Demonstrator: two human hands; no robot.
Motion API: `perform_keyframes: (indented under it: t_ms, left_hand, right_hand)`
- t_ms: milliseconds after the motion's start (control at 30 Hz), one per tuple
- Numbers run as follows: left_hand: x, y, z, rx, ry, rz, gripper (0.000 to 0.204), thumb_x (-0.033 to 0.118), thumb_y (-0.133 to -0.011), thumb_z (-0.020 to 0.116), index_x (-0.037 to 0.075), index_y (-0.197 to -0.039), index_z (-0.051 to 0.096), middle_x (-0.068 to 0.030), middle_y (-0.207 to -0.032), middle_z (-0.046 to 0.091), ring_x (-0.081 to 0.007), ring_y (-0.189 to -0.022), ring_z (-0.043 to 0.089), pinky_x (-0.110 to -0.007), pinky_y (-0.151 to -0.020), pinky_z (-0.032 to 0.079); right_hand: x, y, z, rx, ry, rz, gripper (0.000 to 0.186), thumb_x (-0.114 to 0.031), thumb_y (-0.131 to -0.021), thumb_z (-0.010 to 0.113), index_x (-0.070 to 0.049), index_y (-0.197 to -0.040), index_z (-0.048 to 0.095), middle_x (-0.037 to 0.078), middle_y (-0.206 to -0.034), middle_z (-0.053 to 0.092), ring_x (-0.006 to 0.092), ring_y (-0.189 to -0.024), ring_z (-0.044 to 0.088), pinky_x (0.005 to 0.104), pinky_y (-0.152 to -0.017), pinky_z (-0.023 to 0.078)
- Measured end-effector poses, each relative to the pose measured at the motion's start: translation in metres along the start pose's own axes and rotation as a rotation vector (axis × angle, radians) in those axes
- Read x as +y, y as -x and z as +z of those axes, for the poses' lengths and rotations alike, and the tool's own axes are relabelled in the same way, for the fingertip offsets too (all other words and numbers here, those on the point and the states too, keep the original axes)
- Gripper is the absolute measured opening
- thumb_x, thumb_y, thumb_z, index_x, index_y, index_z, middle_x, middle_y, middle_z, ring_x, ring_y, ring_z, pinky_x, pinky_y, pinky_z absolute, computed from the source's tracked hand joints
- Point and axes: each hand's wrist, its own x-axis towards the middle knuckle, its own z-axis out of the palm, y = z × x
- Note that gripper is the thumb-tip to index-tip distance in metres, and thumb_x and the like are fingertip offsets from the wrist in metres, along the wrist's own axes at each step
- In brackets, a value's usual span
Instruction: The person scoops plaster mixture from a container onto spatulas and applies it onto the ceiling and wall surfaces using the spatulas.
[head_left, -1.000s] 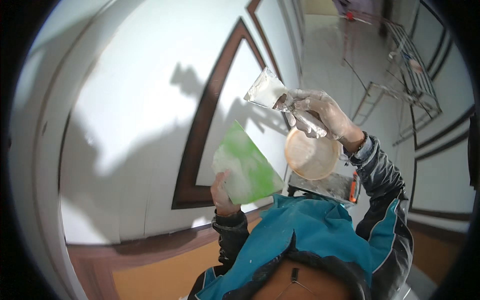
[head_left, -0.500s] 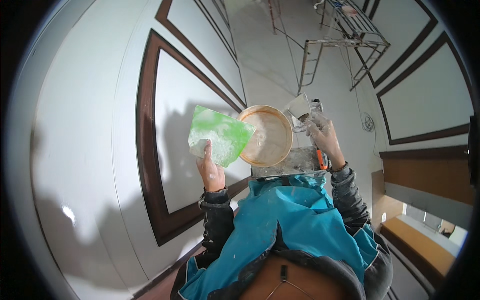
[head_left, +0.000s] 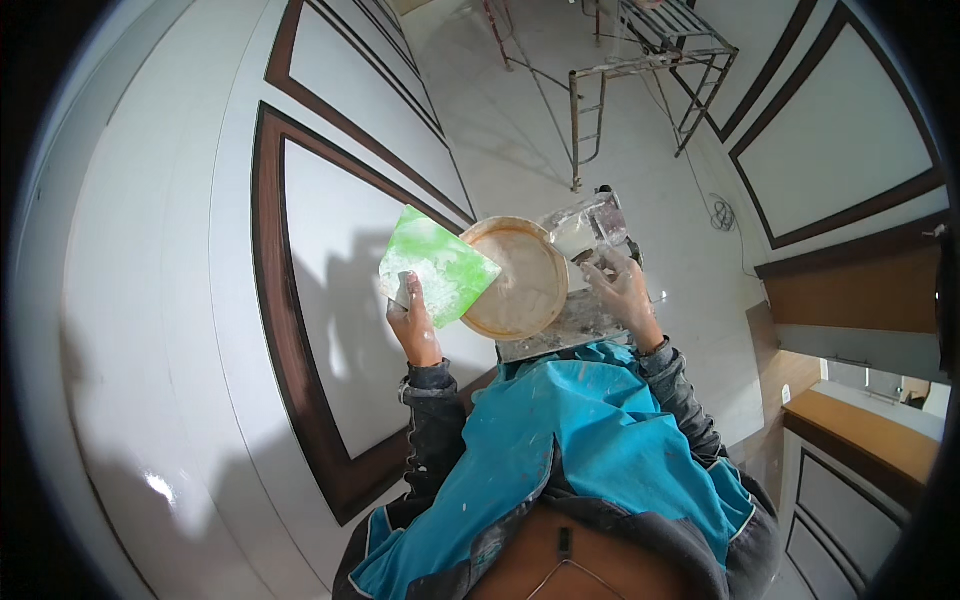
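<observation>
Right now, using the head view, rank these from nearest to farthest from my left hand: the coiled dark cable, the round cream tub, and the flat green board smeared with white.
1. Flat green board smeared with white: held in the left hand.
2. Round cream tub: right of the board.
3. Coiled dark cable: on the floor, well off to the right.

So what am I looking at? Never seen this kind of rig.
No robot: someone works bare-handed. All the pictures come from a wide fisheye camera on that person's head, looking down, so straight edges bend. The left hand holds a flat green board smeared with white. The right hand holds a flat-bladed scraper. Between the hands is a round, cream-coloured bucket; a grey, smeared flat surface shows beside it, but what supports it is unclear. Farther off, a metal scaffold frame stands on the pale floor.
</observation>
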Motion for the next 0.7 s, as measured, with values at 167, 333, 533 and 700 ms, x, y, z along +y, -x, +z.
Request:
perform_keyframes:
  t_ms: [167,333,533,700]
  left_hand:
    - [0.008,0.001,0.006,-0.052,-0.164,0.108,0.046,0.028,-0.098,0.059,-0.009,-0.124,0.053,-0.0110,-0.113,0.063,-0.0160,-0.101,0.059,-0.031,-0.088,0.049]
    - [0.011,0.004,0.010,-0.006,-0.158,0.204,0.044,0.026,-0.097,0.059,-0.009,-0.123,0.053,-0.0129,-0.112,0.064,-0.0177,-0.098,0.060,-0.032,-0.087,0.050]
    - [-0.033,-0.011,-0.019,0.181,0.466,-0.092,0.051,0.020,-0.094,0.063,-0.003,-0.135,0.043,-0.0133,-0.131,0.052,-0.0245,-0.121,0.053,-0.039,-0.103,0.044]
    - [-0.044,0.010,0.019,0.338,0.279,0.067,0.065,0.035,-0.098,0.054,-0.003,-0.145,0.030,-0.0182,-0.145,0.039,-0.0302,-0.134,0.041,-0.042,-0.112,0.034]
  right_hand:
    - [-0.017,0.007,0.016,-0.035,-0.106,-0.192,0.031,-0.021,-0.086,0.067,0.003,-0.104,0.064,0.019,-0.084,0.068,0.0280,-0.070,0.064,0.0376,-0.066,0.050]
    - [-0.004,0.011,0.022,-0.249,-0.047,-0.178,0.029,-0.019,-0.085,0.065,0.000,-0.107,0.064,0.021,-0.082,0.066,0.0271,-0.067,0.063,0.0370,-0.065,0.049]
    - [0.013,0.015,0.015,-0.055,-0.154,-0.232,0.024,-0.013,-0.089,0.060,0.003,-0.106,0.063,0.013,-0.085,0.065,0.0203,-0.071,0.058,0.0326,-0.070,0.048]
    - [0.017,-0.009,0.008,-0.026,0.142,-0.218,0.021,-0.011,-0.090,0.058,0.003,-0.104,0.063,0.012,-0.083,0.063,0.0191,-0.067,0.057,0.0353,-0.060,0.046]
